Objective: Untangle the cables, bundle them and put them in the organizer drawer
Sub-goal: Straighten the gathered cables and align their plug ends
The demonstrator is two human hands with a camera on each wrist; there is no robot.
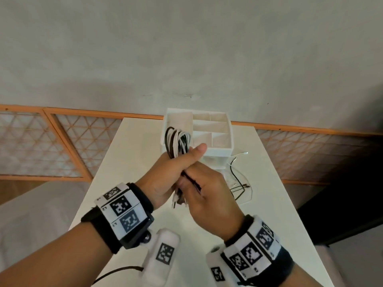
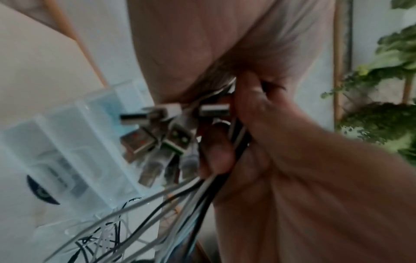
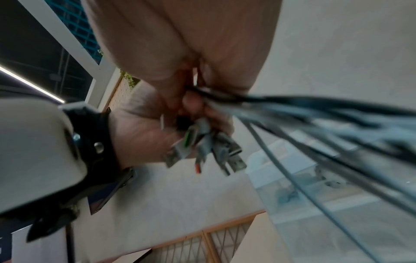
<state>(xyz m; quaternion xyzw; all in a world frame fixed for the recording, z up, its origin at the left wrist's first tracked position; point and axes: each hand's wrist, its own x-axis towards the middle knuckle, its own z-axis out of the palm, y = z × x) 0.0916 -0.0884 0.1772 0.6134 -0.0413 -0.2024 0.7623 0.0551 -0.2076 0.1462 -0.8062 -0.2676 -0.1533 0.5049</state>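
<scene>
Head view | left hand (image 1: pixel 165 175) grips cable bundle (image 1: pixel 177 141) | right hand (image 1: pixel 209 195) pinches black strand beneath

Pale wall (image 1: pixel 186 48), orange lattice panels (image 1: pixel 31 146), white table (image 1: pixel 269 183)

Both hands meet over the middle of the white rectangular counter (image 1: pixel 128 162), the left hand (image 1: pixel 165 175) and right hand (image 1: pixel 209 195) closed round a looped bundle of black and white cables (image 1: pixel 178 141) whose loops rise toward 12 o'clock, in front of the white divided organizer drawer (image 1: pixel 219 151). The drawer stands at the counter's far edge; its long left compartment lies behind the loops, while the smaller right-hand compartments lie open from above. At 2 o'clock from the hands, a clear plastic tray holding thin loose wires (image 1: pixel 240 183) takes up the counter beside the drawer. Bare counter runs along the left side at 9 o'clock and along the right edge at 3 o'clock.
</scene>
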